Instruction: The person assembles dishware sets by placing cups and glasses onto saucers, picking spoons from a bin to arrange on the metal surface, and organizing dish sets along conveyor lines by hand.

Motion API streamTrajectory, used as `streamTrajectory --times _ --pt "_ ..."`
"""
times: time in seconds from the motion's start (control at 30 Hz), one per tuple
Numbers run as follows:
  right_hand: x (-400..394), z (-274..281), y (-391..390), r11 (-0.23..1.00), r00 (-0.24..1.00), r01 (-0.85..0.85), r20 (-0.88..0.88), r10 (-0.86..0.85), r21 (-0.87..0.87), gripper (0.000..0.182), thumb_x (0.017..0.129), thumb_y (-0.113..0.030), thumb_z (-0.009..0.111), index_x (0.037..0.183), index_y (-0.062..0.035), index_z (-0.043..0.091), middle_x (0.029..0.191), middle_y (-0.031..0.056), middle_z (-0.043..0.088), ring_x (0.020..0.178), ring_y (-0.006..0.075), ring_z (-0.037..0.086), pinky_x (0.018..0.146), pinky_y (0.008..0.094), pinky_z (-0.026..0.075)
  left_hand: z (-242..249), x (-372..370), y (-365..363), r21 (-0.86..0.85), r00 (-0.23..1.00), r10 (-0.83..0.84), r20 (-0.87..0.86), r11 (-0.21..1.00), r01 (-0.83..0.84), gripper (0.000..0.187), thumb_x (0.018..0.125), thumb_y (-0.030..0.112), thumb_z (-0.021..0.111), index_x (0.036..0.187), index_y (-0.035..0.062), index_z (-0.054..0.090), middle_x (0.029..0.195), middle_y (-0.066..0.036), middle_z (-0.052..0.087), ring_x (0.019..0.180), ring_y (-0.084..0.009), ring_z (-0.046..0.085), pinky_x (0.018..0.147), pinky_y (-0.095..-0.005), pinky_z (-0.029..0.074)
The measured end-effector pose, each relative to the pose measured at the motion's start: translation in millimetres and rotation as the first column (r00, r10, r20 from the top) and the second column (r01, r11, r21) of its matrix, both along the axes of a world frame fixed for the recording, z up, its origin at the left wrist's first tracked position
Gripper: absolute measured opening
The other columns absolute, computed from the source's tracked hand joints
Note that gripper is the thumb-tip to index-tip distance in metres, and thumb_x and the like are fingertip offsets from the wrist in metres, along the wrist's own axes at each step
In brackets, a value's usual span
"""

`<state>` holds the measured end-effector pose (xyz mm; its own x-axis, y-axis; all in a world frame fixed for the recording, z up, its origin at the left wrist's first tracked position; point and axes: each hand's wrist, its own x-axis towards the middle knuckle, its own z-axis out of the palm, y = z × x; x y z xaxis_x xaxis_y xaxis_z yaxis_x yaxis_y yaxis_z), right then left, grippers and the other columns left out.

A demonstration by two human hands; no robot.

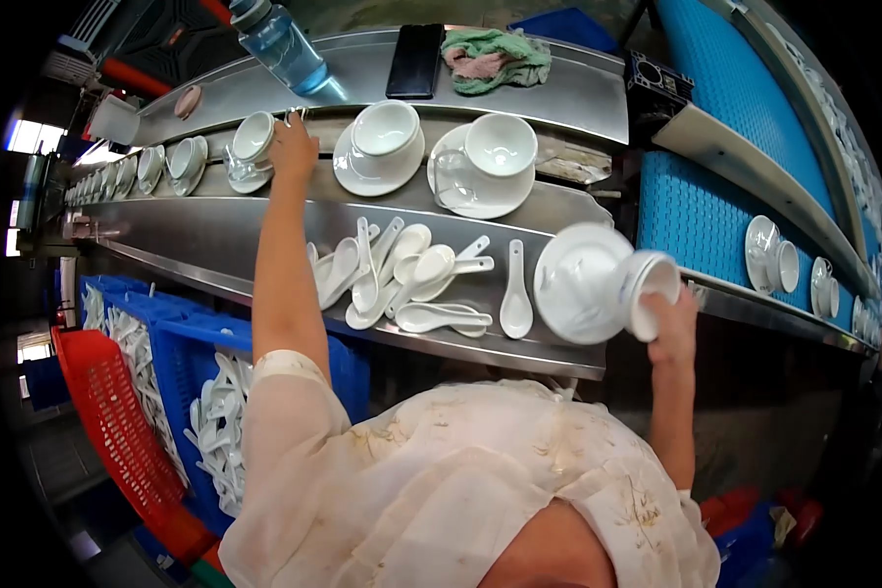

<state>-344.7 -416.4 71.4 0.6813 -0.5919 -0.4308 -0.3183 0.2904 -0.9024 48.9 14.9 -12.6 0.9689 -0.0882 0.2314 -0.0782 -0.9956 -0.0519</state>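
My left hand (292,147) reaches up to the upper steel track and rests against a white cup on its saucer (250,147), fingers at the cup's right side. My right hand (668,318) grips a white cup (652,284) tipped on its side, together with a white saucer (583,282), above the right end of the lower steel shelf. Several white ceramic spoons (411,279) lie scattered on that shelf (215,245) between my arms.
Two more cup-and-saucer sets (382,142) (485,162) stand right of my left hand; others line the track to the left (181,162). A blue conveyor (696,211) carries cups (769,255) at right. Bottle (284,44), phone (416,59) and rag (495,59) on top. Blue crates of spoons (215,412), red crate (117,431) below.
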Motion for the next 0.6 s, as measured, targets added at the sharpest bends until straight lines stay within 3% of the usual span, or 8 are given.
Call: streamTrajectory --times 0.2,0.23,0.27,0.33,0.37,0.4,0.53,0.6 --pt "-2 4 29 0.993 0.995 -0.053 -0.089 0.043 -0.108 0.038 0.069 0.003 0.054 0.107 0.005 0.056 0.094 0.0095 0.061 0.085 0.0181 0.059 0.076 0.029 0.047 4 7 -15 0.12 0.989 0.144 -0.032 0.983 -0.139 0.064 0.073 0.024 0.068 0.126 0.0101 0.035 0.107 -0.021 0.048 0.088 -0.0389 0.059 0.07 -0.0472 0.05" --pt "-3 4 30 0.988 0.991 -0.086 -0.114 0.072 -0.128 0.038 0.071 0.002 0.054 0.108 0.0046 0.055 0.095 0.0094 0.061 0.086 0.0175 0.059 0.078 0.0287 0.047 -1 7 -8 0.163 0.994 0.068 0.085 0.983 -0.081 0.064 0.071 0.027 0.068 0.125 0.0094 0.039 0.101 -0.019 0.053 0.076 -0.0301 0.064 0.058 -0.0384 0.052" --pt "-4 4 28 0.981 0.985 -0.122 -0.139 0.102 -0.148 0.038 0.072 0.001 0.053 0.11 0.0043 0.055 0.097 0.0092 0.061 0.087 0.0169 0.058 0.079 0.0285 0.046 -2 12 -3 -0.043 0.996 0.087 -0.021 0.995 -0.087 0.065 0.07 0.027 0.068 0.125 0.0078 0.039 0.101 -0.019 0.055 0.073 -0.0288 0.064 0.056 -0.0371 0.052" --pt "-6 6 28 0.957 0.971 -0.193 -0.181 0.155 -0.215 0.037 0.076 -0.002 0.053 0.113 0.0043 0.053 0.1 0.0096 0.061 0.089 0.0162 0.057 0.081 0.0282 0.045 18 2 -5 -0.426 0.969 0.067 -0.239 0.89 -0.166 0.067 0.069 0.027 0.067 0.126 0.0047 0.039 0.101 -0.02 0.058 0.067 -0.0263 0.065 0.053 -0.0345 0.051" --pt "-6 9 28 0.937 0.963 -0.23 -0.198 0.181 -0.263 0.037 0.078 -0.004 0.053 0.115 0.0046 0.052 0.101 0.0102 0.061 0.091 0.0162 0.057 0.081 0.0282 0.045 35 -16 -14 -0.616 0.923 -0.008 -0.384 0.747 -0.25 0.074 0.066 0.027 0.067 0.128 0.0031 0.035 0.08 -0.015 0.061 0.048 -0.0181 0.055 0.046 -0.0292 0.046" --pt "-7 12 29 0.912 0.954 -0.27 -0.215 0.21 -0.309 0.037 0.08 -0.005 0.053 0.116 0.005 0.051 0.103 0.0108 0.06 0.092 0.0161 0.057 0.082 0.0282 0.045 41 -27 -17 -0.627 0.888 -0.055 -0.457 0.727 -0.278 0.074 0.069 0.029 0.069 0.129 0.0017 0.034 0.085 -0.014 0.061 0.052 -0.0175 0.059 0.046 -0.0283 0.046" --pt "-15 16 24 0.859 0.918 -0.396 -0.163 0.361 -0.324 0.039 0.089 -0.014 0.05 0.123 0.0038 0.047 0.109 0.0104 0.059 0.097 0.0146 0.054 0.085 0.027 0.042 73 -79 -23 -0.806 0.793 -0.295 -0.532 0.463 -0.369 0.065 0.078 0.028 0.066 0.128 -0.0012 0.035 0.087 -0.014 0.061 0.063 -0.0181 0.064 0.052 -0.0248 0.047" --pt "-18 24 20 0.85 0.895 -0.446 -0.113 0.433 -0.279 0.038 0.091 -0.016 0.047 0.124 0.0039 0.047 0.109 0.0098 0.059 0.096 0.014 0.054 0.085 0.0271 0.042 97 -109 -9 -0.761 0.874 -0.202 -0.443 0.6 -0.247 0.057 0.08 0.025 0.065 0.125 -0.0006 0.042 0.092 -0.012 0.063 0.071 -0.0162 0.064 0.06 -0.0245 0.048"
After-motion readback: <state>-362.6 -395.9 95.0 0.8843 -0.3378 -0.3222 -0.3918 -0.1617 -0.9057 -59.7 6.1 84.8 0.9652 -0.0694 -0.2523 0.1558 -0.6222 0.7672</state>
